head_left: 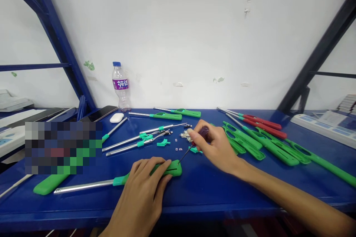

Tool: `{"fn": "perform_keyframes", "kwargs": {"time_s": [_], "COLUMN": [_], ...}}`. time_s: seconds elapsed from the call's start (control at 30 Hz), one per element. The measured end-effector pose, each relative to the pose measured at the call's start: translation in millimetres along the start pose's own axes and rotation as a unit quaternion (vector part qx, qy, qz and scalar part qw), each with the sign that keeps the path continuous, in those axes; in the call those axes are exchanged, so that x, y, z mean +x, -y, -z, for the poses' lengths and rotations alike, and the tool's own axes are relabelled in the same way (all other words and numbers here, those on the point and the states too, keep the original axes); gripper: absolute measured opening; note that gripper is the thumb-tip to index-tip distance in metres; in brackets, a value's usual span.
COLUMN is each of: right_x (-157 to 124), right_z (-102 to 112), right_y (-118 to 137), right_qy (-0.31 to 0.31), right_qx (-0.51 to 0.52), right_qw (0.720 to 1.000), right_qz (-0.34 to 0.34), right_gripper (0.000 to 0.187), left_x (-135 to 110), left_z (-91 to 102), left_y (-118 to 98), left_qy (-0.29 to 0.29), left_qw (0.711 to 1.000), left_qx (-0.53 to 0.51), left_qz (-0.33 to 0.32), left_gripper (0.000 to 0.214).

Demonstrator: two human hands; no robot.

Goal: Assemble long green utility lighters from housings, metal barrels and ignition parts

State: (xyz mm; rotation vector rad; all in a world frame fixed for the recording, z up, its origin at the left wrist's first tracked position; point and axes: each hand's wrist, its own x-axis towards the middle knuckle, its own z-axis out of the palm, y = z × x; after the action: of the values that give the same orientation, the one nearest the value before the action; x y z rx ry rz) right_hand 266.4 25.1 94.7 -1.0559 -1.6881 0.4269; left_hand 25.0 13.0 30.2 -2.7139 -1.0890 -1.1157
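My left hand (144,189) lies over the green handle of a long lighter (174,168) with a metal tube, pressing it flat on the blue table (194,196). My right hand (215,146) is closed on a small screwdriver (201,133) with a dark red handle; its thin shaft slants down to the handle's right end. Small white parts (178,145) and teal plastic pieces (163,142) lie just beyond.
Several green lighters (267,144) and two red ones (261,122) lie at the right. Opened lighters with metal tubes (133,140) lie at centre left. A water bottle (121,87), a phone (98,113) and a white earbud case (116,117) stand at the back.
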Motion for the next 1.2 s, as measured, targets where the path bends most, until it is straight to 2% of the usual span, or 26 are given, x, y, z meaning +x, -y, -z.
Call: {"fn": "perform_keyframes", "kwargs": {"time_s": [0.4, 0.6, 0.8, 1.2], "right_x": [-2.8, -0.3, -3.2, -2.3], "right_z": [-0.3, 6.2, 1.7, -0.8], "right_y": [-1.8, 1.0, 0.3, -0.5], "right_qy": [0.019, -0.007, 0.024, 0.030], "right_qx": [-0.003, 0.003, -0.007, -0.010], "right_qw": [1.000, 1.000, 1.000, 0.999], "right_qz": [0.006, 0.007, 0.007, 0.013], "right_gripper": [0.039, 0.038, 0.039, 0.039], "left_x": [-1.8, -1.6, -1.3, -0.8], "left_z": [0.0, -0.9, 0.3, 0.8], "left_y": [0.8, 0.7, -0.3, -0.1], "left_qy": [0.010, 0.013, 0.017, 0.024], "left_qw": [1.000, 1.000, 1.000, 1.000], "left_qx": [-0.003, -0.002, -0.001, -0.003], "left_qz": [0.008, 0.017, 0.010, 0.014], "left_gripper": [0.030, 0.031, 0.032, 0.031]}}
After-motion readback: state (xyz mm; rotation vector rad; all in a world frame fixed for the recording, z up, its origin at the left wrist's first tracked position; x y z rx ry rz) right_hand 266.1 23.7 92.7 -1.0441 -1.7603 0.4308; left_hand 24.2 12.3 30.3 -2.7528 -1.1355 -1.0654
